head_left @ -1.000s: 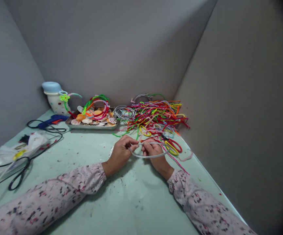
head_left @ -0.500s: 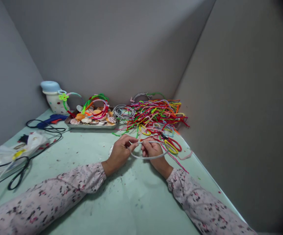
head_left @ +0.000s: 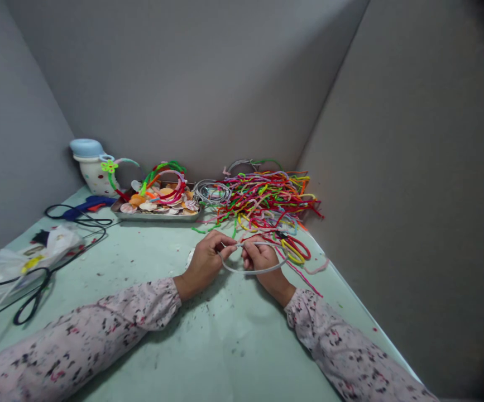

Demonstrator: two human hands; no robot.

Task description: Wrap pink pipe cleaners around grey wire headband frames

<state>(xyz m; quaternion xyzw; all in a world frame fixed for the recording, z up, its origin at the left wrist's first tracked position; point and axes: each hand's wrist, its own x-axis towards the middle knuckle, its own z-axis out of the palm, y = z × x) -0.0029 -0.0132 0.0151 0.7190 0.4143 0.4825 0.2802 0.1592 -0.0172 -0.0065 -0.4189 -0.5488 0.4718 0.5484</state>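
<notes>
My left hand (head_left: pixel 206 260) and my right hand (head_left: pixel 260 258) meet in the middle of the pale green table (head_left: pixel 208 335). Both are closed on a thin grey hoop, a headband (head_left: pixel 253 271), which curves below and between them. The left fingers pinch its left end, where a pale strand lies against it; the right hand grips its top. A heap of coloured pipe cleaners (head_left: pixel 267 198) lies just behind my hands. Red and yellow scissors (head_left: pixel 294 249) lie right of my right hand.
A metal tray (head_left: pixel 158 215) with shells and wrapped headbands stands at the back, beside grey hoops (head_left: pixel 213 192). At the back left are a white jug (head_left: pixel 95 167), a blue glue gun (head_left: pixel 86 206), black cables, black scissors (head_left: pixel 32 301) and a plastic bag (head_left: pixel 28 257). Grey walls enclose the table.
Hardly anything differs: my hands stay on the headband and their fingers shift slightly at its left end.
</notes>
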